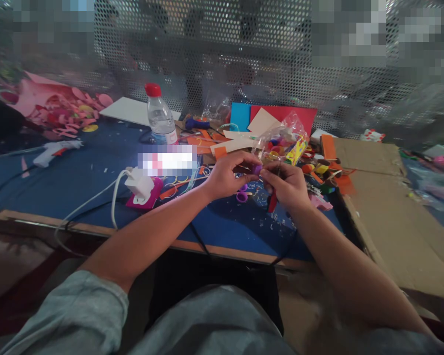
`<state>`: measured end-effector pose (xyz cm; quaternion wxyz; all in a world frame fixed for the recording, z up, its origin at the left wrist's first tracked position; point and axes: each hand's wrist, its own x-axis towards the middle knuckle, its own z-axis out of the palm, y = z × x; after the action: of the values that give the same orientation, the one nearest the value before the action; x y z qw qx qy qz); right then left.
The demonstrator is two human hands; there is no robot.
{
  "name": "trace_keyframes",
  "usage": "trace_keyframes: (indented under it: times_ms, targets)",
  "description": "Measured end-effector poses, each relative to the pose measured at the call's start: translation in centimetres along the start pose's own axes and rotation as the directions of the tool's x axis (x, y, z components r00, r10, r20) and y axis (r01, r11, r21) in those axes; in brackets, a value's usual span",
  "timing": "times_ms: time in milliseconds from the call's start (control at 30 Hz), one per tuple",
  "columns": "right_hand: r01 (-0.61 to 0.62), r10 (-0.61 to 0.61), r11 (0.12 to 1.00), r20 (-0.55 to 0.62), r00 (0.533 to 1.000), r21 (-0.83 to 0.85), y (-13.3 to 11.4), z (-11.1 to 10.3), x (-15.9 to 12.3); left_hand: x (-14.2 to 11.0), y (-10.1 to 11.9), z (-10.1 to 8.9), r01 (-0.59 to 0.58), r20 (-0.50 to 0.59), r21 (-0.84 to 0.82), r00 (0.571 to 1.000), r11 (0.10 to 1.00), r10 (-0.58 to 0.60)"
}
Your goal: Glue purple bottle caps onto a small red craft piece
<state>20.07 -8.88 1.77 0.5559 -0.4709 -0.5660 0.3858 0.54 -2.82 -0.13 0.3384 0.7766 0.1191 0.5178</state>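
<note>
My left hand (229,173) is closed, pinching a small purple piece (256,169) between thumb and fingers above the table. My right hand (286,183) meets it from the other side, its fingertips close to that piece. A slim red and dark tool (272,202) sticks out below the right hand's curled fingers; its exact kind is hard to make out. Below the hands, a purple ring-shaped piece (241,197) lies on the blue tabletop (222,224) among pale scraps.
A water bottle (161,118) with a red cap stands behind a pink power strip (144,193) holding a white plug. To the left lie a glue gun (55,152) and a heap of pink pieces (68,106). Cardboard (388,207) covers the right side; a plastic bag (281,138) sits behind.
</note>
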Motion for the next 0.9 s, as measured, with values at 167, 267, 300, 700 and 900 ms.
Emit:
trace_keyframes:
  times_ms: [167, 267, 300, 700, 900]
  targets:
    - [-0.028, 0.027, 1.0, 0.021, 0.999, 0.012, 0.1, -0.2, 0.2, 0.0, 0.0, 0.0, 0.001, -0.025, 0.023, 1.0, 1.0, 0.0]
    - [-0.056, 0.056, 0.998, 0.018, 0.998, 0.002, 0.2, -0.1, 0.3, 0.0, 0.0, 0.0, -0.038, -0.055, 0.065, 0.998, 0.997, 0.042]
    - [-0.064, 0.064, 0.998, 0.018, 0.998, 0.002, 0.2, -0.1, 0.3, 0.0, 0.0, 0.0, -0.051, -0.054, 0.076, 0.997, 0.996, 0.055]
    - [-0.018, 0.053, 0.973, 0.149, 0.987, -0.229, -1.7, -1.4, 0.7, 0.8, 0.1, -1.0, -0.138, 0.183, 0.216, 0.978, 0.967, 0.098]
    - [-0.003, 0.069, 0.957, 0.215, 0.974, -0.291, -1.8, -1.8, 0.9, 0.9, -0.2, -1.4, -0.152, 0.243, 0.25, 0.966, 0.956, 0.09]
